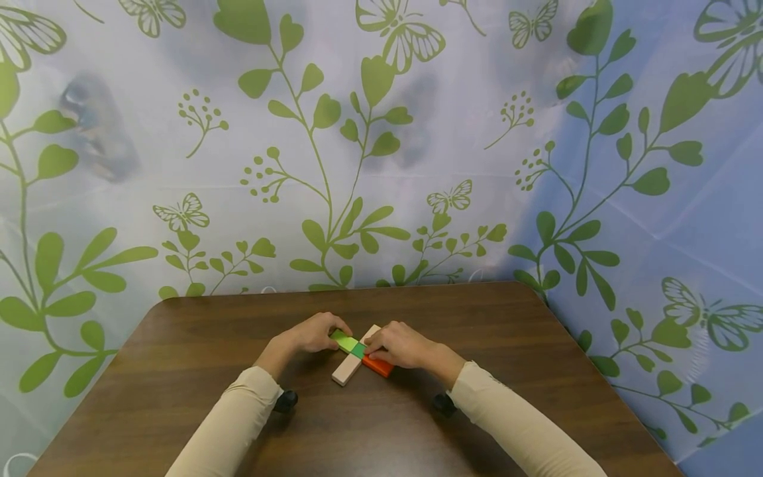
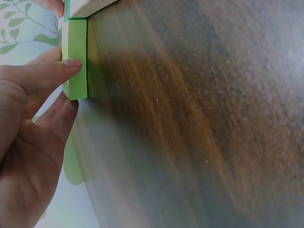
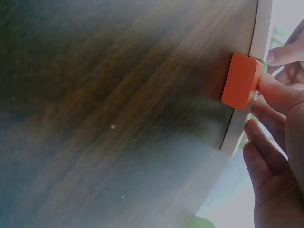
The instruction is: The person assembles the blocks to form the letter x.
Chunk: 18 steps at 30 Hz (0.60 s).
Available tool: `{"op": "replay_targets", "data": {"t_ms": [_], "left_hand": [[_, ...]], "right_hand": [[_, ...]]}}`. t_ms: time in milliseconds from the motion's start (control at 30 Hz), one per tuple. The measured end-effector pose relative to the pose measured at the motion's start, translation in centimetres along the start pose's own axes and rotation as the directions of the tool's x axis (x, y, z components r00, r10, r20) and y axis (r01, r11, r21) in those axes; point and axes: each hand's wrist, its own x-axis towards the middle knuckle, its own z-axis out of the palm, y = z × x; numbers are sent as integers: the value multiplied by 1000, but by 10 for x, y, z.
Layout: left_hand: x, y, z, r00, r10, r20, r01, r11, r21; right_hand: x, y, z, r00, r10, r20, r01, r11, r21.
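Several flat blocks lie on the table in a crossing, X-like layout. A light green block (image 1: 342, 339) points to the far left, a darker green block (image 1: 358, 350) sits at the centre, and a red-orange block (image 1: 378, 366) extends to the near right. Pale wooden blocks, one near (image 1: 346, 370) and one far (image 1: 371, 332), form the other line. My left hand (image 1: 314, 333) pinches the light green block's outer end, thumb along its side (image 2: 78, 52). My right hand (image 1: 404, 345) holds the red-orange block (image 3: 242, 80) with its thumb against it; its fingertips are partly hidden.
The brown wooden table (image 1: 197, 371) has rounded far corners. Behind it and on the right hangs a white curtain (image 1: 334, 165) with green leaves and butterflies. Dark wrist-camera mounts show under the left wrist (image 1: 286, 401) and right wrist (image 1: 444, 405).
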Motion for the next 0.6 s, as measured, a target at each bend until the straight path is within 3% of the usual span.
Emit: {"op": "replay_targets", "data": {"t_ms": [600], "left_hand": [[2, 0, 3, 1000, 12, 3, -12, 1000, 5]], "right_hand": [[1, 0, -1, 999, 43, 25, -43, 999, -9]]}}
